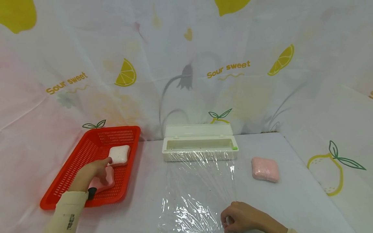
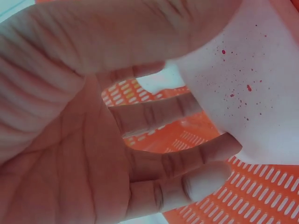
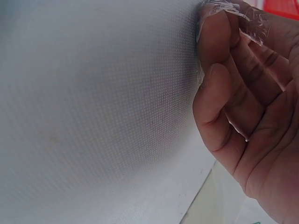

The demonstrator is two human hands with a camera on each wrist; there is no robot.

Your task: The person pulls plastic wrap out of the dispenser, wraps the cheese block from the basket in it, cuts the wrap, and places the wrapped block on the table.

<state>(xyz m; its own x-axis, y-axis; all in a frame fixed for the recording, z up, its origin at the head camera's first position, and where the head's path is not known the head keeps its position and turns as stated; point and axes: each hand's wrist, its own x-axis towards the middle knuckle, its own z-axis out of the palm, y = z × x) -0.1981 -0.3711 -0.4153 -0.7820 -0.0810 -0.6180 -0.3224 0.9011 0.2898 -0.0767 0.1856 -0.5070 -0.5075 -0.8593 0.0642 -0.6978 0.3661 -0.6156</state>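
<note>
Inside the red basket, my left hand (image 1: 94,171) holds a pink soap-like bar (image 1: 110,177) between thumb and fingers. In the left wrist view this bar (image 2: 252,79) looks pale with red specks. A white soap-like bar (image 1: 119,154) lies just beyond the fingertips. My right hand (image 1: 240,216) pinches the near edge of clear plastic wrap (image 1: 189,197), pulled out of a white wrap dispenser (image 1: 201,156) with its lid raised. Bunched film (image 3: 254,25) shows at the right fingers (image 3: 215,88). Another pink bar (image 1: 265,169), shiny as if wrapped, lies right of the film.
The red basket (image 1: 134,155) with slotted walls stands at the left of the white-covered table (image 1: 145,181). A green slider (image 1: 234,148) sits at the dispenser's right end. Lemon-printed cloth (image 1: 175,48) hangs behind and at the sides.
</note>
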